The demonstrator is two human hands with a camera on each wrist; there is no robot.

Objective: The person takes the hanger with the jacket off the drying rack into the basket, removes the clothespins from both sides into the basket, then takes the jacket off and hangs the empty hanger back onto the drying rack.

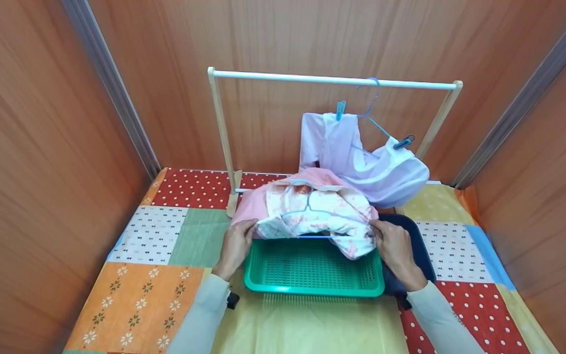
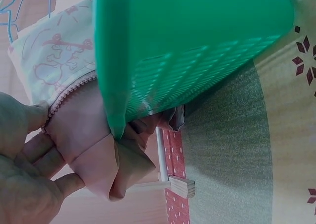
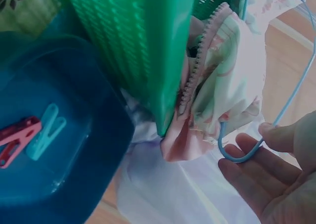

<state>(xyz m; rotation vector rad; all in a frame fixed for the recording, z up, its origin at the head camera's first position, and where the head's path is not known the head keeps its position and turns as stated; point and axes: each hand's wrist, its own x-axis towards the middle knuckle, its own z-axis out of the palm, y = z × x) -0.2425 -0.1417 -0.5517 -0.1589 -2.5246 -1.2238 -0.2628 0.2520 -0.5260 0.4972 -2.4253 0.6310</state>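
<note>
A pink zip-up garment (image 1: 251, 206) with a printed white lining (image 1: 337, 200) lies spread over the back of a green basket (image 1: 312, 290). Inside it sits a light blue hanger (image 1: 315, 237). My left hand (image 1: 236, 243) pinches the garment's zipper edge (image 2: 69, 93) between thumb and fingers, at the basket's left side. On the right, my right hand (image 1: 395, 244) holds the rounded end of the hanger, with the thumb and fingers around the blue loop (image 3: 239, 160) in the right wrist view. Part of the garment hangs outside the basket rim.
Behind stands a rack with a white rail (image 1: 273, 75). A whitish garment (image 1: 332, 135) hangs there, clipped by blue clothespins (image 1: 340, 111). A dark blue basin (image 1: 424, 248) beside the basket holds red (image 3: 19, 137) and turquoise clothespins (image 3: 45, 135). Patchwork cloth (image 1: 130, 295) lies underneath; wooden panels (image 1: 27, 172) surround it.
</note>
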